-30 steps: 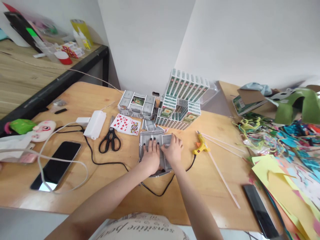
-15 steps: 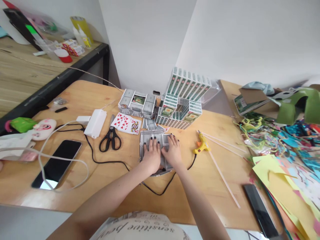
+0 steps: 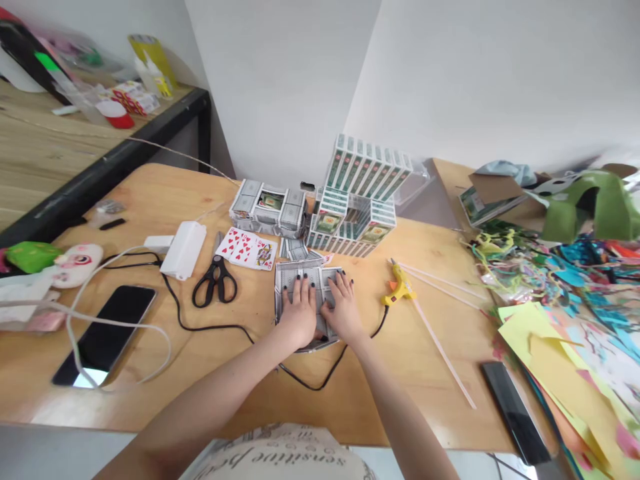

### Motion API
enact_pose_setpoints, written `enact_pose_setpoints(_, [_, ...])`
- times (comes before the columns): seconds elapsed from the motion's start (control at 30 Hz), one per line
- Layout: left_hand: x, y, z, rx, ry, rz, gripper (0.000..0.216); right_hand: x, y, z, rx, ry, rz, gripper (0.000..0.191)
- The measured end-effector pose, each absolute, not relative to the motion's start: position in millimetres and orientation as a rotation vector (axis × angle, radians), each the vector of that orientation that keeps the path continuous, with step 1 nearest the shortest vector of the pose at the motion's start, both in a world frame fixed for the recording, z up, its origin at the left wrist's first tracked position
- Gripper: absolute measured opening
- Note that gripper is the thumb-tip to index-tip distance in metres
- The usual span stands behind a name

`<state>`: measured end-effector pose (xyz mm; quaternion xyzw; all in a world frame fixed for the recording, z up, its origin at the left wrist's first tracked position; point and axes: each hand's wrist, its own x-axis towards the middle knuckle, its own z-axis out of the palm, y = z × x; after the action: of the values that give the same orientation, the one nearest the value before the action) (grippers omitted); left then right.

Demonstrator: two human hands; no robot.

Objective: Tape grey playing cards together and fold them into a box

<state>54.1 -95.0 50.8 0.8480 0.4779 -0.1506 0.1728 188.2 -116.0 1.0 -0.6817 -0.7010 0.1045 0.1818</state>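
Both my hands lie flat on a piece built from grey-backed playing cards at the middle of the table. My left hand covers its left half with the fingers stretched out. Over the right half, my right hand presses with its fingers spread. Part of the piece is hidden under my palms. Behind it are several loose grey-backed cards and a fan of heart cards. A second card-covered piece stands farther back, beside stacked green-and-white card boxes.
Black scissors, a white power adapter and a phone lie at left. On the right are a yellow glue gun, clear glue sticks, a black device and paper scraps. A black cord loops before me.
The view has shifted slightly, so the table's contents appear a little farther left. My hands stay pressed on the card-covered piece.
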Motion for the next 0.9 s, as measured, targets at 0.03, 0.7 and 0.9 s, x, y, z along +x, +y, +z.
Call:
enact_pose_setpoints(0.03, [53.9,-95.3,50.2,2.406,1.36,-0.42,0.101,188.4,-116.5,0.5,-1.914,-1.993,0.276,0.054])
enact_pose_setpoints(0.7, [53.4,-95.8,45.2,2.397,1.379,-0.368,0.097,203.6,-137.9,2.9,-1.922,-1.941,0.511,0.072])
enact_pose_setpoints(0.9, [51.6,-95.7,46.5,2.39,1.38,-0.347,0.097,207.9,-137.7,7.4,-1.913,-1.992,0.597,0.072])
